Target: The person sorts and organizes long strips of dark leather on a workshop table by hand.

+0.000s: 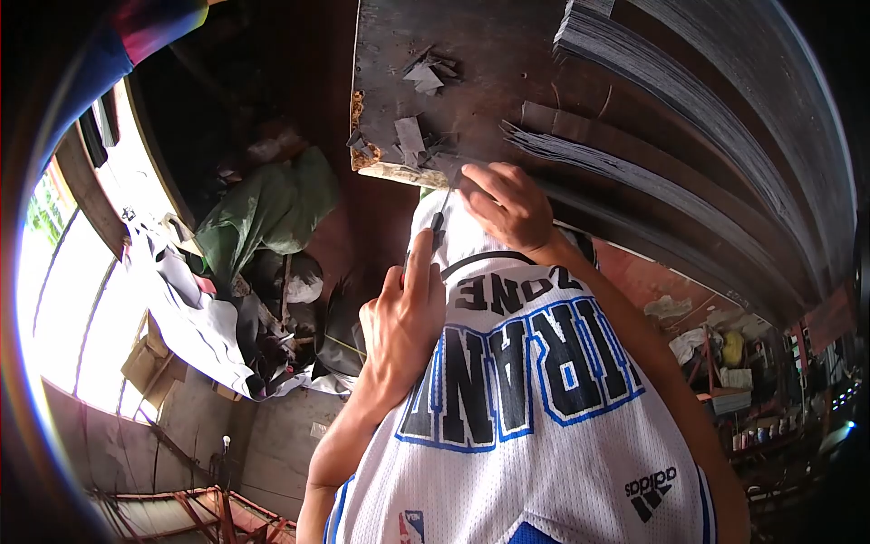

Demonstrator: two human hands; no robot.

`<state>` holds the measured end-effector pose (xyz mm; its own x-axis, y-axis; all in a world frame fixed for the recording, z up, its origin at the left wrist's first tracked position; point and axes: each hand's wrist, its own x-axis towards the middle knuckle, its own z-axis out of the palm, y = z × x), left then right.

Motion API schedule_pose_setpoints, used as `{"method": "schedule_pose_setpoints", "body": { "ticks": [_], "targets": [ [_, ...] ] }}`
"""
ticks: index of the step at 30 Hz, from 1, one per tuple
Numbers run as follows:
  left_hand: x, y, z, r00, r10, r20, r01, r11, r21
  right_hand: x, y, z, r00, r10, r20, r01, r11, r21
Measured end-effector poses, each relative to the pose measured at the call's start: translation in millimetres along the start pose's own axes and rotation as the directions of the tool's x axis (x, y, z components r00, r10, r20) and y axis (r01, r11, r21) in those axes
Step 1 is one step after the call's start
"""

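My left hand [401, 317] is closed round a dark-handled cutting tool [438, 223], its index finger stretched along the handle. The thin blade points up toward the table's front edge. My right hand [503, 204] rests at that edge with its fingers bent and pressed down on a thin dark sheet [453, 165], close to the blade's tip. Small grey scraps [410, 134] lie on the dark table [489, 54] just beyond the fingers. A fanned stack of dark strips [580, 161] starts right of my right hand.
A larger stack of grey sheets [671, 82] curves along the table's right side. More scraps [426, 74] lie farther back. The table corner [362, 154] is chipped. At left are a green cloth [272, 204] and white material [195, 317]. Shelves with small items stand at lower right.
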<state>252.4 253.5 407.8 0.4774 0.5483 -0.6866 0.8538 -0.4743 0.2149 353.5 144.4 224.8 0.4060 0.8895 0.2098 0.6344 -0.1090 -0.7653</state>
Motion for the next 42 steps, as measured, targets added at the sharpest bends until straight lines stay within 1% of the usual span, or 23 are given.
{"method": "schedule_pose_setpoints", "body": {
  "ticks": [4,6,9,13,15,27,31,33,34,36,39,42],
  "targets": [
    [-1,2,1,1.000,-0.015,0.000,0.015,1.000,-0.016,-2,2,2,1.000,0.000,0.007,0.000,1.000,-0.004],
    [-2,1,3,0.999,0.002,-0.049,-0.002,1.000,0.018,-4,3,5,1.000,-0.012,-0.010,0.012,1.000,-0.015],
    [0,-1,8,0.996,0.020,-0.090,-0.020,1.000,0.003,-2,3,3,1.000,-0.004,-0.009,0.004,1.000,-0.014],
    [0,-11,18,0.994,0.063,-0.086,-0.062,0.998,0.021,-1,4,3,1.000,-0.012,-0.009,0.012,1.000,-0.012],
    [-5,-16,21,0.989,0.087,-0.117,-0.087,0.996,0.007,-3,1,3,1.000,-0.004,0.004,0.004,1.000,-0.006],
    [-2,-16,21,0.984,0.118,-0.135,-0.118,0.993,0.010,-3,4,3,1.000,-0.005,0.020,0.005,1.000,0.006],
    [2,-13,16,0.987,0.105,-0.118,-0.107,0.994,-0.009,-3,4,6,1.000,-0.001,0.010,0.001,1.000,0.014],
    [4,-9,11,0.994,0.085,-0.070,-0.084,0.996,0.025,-2,4,5,1.000,-0.004,0.001,0.004,1.000,0.004],
    [4,-7,10,0.994,0.080,-0.071,-0.078,0.997,0.027,-2,4,5,1.000,-0.005,0.002,0.005,1.000,0.010],
    [3,-7,7,0.999,0.038,-0.007,-0.038,0.998,0.041,-3,0,8,1.000,0.001,-0.007,-0.001,1.000,0.002],
    [7,-5,0,0.999,0.024,0.034,-0.025,0.999,0.024,-3,1,10,1.000,-0.003,-0.021,0.003,1.000,0.000],
    [8,-4,-1,0.998,0.034,0.057,-0.038,0.998,0.058,-3,0,10,1.000,0.002,-0.013,-0.002,1.000,0.003]
  ]
}}
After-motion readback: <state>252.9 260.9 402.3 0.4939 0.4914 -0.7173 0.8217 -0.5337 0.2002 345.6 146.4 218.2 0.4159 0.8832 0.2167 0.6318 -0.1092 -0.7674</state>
